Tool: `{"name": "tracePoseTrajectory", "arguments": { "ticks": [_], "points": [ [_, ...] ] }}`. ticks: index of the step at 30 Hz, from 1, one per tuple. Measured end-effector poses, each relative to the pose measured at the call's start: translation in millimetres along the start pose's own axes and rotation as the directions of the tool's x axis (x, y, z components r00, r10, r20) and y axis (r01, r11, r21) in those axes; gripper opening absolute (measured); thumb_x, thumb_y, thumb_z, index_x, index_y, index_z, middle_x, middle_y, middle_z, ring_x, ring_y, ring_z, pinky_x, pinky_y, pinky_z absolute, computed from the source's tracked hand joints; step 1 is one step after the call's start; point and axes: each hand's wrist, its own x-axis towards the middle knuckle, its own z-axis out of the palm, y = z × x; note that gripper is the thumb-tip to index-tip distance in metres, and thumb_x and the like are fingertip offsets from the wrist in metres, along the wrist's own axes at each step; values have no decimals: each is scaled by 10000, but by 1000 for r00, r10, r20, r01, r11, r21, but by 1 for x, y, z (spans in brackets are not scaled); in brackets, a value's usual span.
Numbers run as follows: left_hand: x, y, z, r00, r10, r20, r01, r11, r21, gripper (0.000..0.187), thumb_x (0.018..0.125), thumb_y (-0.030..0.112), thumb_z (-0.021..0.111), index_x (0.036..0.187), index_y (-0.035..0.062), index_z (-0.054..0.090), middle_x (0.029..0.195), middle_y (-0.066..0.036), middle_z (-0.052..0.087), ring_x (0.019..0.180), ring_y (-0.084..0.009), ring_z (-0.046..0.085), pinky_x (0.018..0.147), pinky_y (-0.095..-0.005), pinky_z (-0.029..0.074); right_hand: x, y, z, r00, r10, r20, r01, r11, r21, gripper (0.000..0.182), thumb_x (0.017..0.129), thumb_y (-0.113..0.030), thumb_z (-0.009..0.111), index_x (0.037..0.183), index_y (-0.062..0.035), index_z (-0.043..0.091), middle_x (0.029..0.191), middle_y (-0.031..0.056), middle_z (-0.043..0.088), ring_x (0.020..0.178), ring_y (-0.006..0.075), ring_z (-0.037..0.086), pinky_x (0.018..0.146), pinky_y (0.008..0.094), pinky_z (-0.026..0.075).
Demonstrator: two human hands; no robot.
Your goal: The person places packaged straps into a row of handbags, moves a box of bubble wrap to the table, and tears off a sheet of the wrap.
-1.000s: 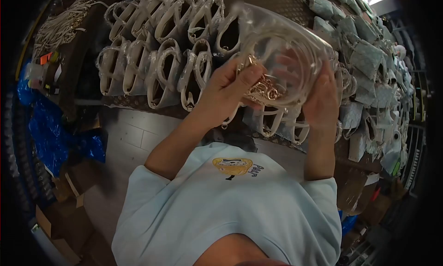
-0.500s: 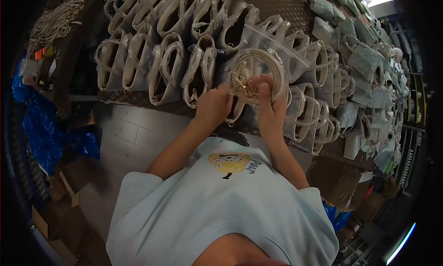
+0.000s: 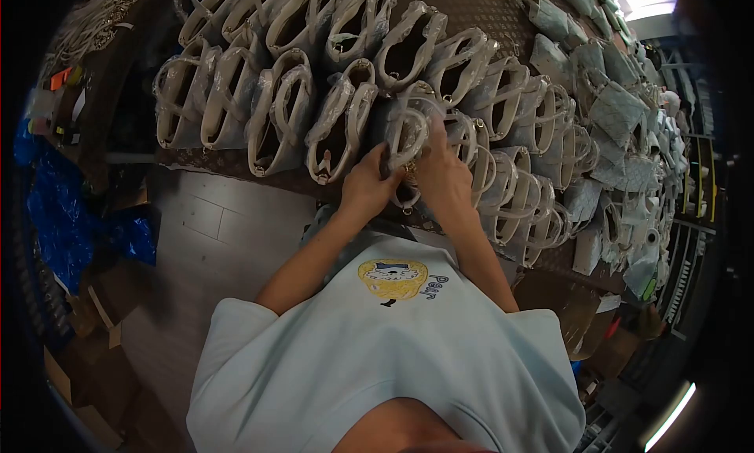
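Observation:
A pale handbag with plastic-wrapped handles stands in front of me at the table's near edge. My left hand is closed on the near left side of its rim, thumb and fingers pressed together. My right hand reaches over the right side of the same bag's opening, its fingers partly blurred and hidden among the wrapped handles. Whether it holds anything I cannot make out. A bit of gold-coloured metal shows between the hands. Close by on the left stands another pale handbag, its top open.
Rows of similar wrapped handbags crowd the brown patterned table. Light green quilted pieces are heaped at the right. Pale straps lie at the far left. Blue plastic and cardboard boxes are on the floor at left.
The clear zip pouch with a coiled strap, earlier raised in my right hand, no longer shows plainly. My right hand has moved left to the handbag's opening. The view has shifted slightly.

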Motion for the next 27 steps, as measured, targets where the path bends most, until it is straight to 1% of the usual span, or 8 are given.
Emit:
{"name": "tracePoseTrajectory", "arguments": {
  "ticks": [8,12,14,19,21,22,25,27],
  "points": [
    [7,-18,11,997,69,-27,-69,997,-15,491,747,208,538,1182,18,410,955,-205,579,877,-326,577,736,-359,438,16,8,19,961,-68,267,131,966,-225,414,741,-130,537,1111,5,410,689,176,592,673,344,595,603,400,480],
    [13,-22,0,996,88,27,-83,986,-142,490,746,184,526,1188,11,404,863,-191,595,735,-280,599,667,-322,453,25,-6,13,967,-58,248,87,990,-108,381,763,-140,514,1114,-35,408,763,167,592,700,349,589,617,428,465],
    [14,-27,6,995,96,4,-95,989,-111,488,749,183,523,1186,2,403,848,-189,594,694,-260,591,647,-312,453,18,-7,8,994,-91,57,94,994,-51,388,770,-167,528,1133,-74,427,900,151,564,805,314,573,653,395,462],
    [16,-28,8,997,78,-18,-79,992,-96,489,759,187,517,1180,-30,398,832,-194,594,651,-236,587,627,-309,454,8,7,-6,972,-223,70,233,946,-226,316,754,-224,560,1025,-63,562,996,78,530,1068,252,434,861,367,376],
    [17,-29,9,991,129,-36,-132,988,-75,495,760,193,514,1179,-42,395,857,-198,592,699,-247,595,652,-303,455,3,7,7,854,-492,171,509,717,-477,303,760,-211,543,1004,-36,580,1058,87,515,1138,259,381,974,421,237],
    [17,-27,8,991,134,-27,-136,988,-69,495,760,193,514,1179,-42,395,857,-198,592,699,-247,595,652,-303,455,4,14,24,869,-419,262,493,697,-520,346,780,-219,503,1057,-15,546,1164,94,483,1185,252,336,1021,440,119],
    [14,-16,6,993,109,44,-102,985,-137,530,727,184,513,1180,-58,382,1054,-265,506,935,-374,524,820,-386,407,12,18,52,830,-500,247,546,642,-539,363,750,-196,519,1094,-81,539,1180,106,480,1150,275,398,980,355,290],
    [12,-14,5,988,154,35,-144,971,-190,533,727,191,513,1176,-63,382,1069,-250,498,923,-361,530,806,-375,418,22,36,87,839,-406,363,542,689,-482,384,784,-227,471,1144,-95,505,1203,89,476,1173,239,369,1003,353,225]
  ]
}}
